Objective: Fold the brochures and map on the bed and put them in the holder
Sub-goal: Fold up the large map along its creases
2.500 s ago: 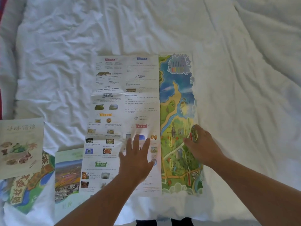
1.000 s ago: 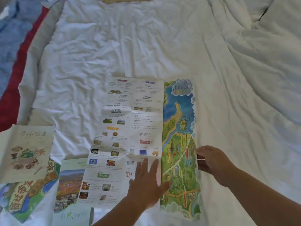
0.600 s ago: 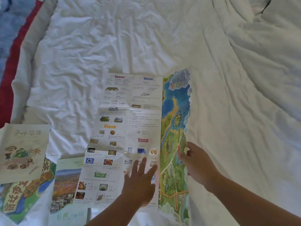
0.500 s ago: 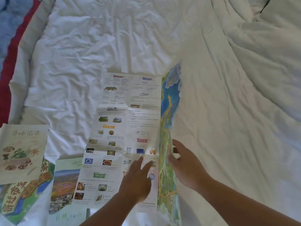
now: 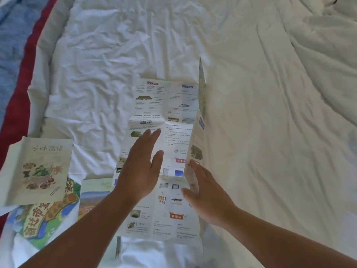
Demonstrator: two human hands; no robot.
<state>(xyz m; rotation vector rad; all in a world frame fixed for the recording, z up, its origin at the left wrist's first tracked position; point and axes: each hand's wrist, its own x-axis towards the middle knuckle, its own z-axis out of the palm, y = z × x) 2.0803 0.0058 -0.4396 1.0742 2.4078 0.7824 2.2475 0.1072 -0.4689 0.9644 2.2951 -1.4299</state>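
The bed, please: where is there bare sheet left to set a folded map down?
Bare sheet lies right of the map, and beyond its far edge. The near left is crowded: a food brochure overlaps other leaflets. Both hands work the map.

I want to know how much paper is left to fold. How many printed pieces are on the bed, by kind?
Large sheet being folded: 1
Food-cover brochure: 1
Illustrated map, partly covered: 1
Landscape-photo brochure, mostly hidden: 1
Total: 4
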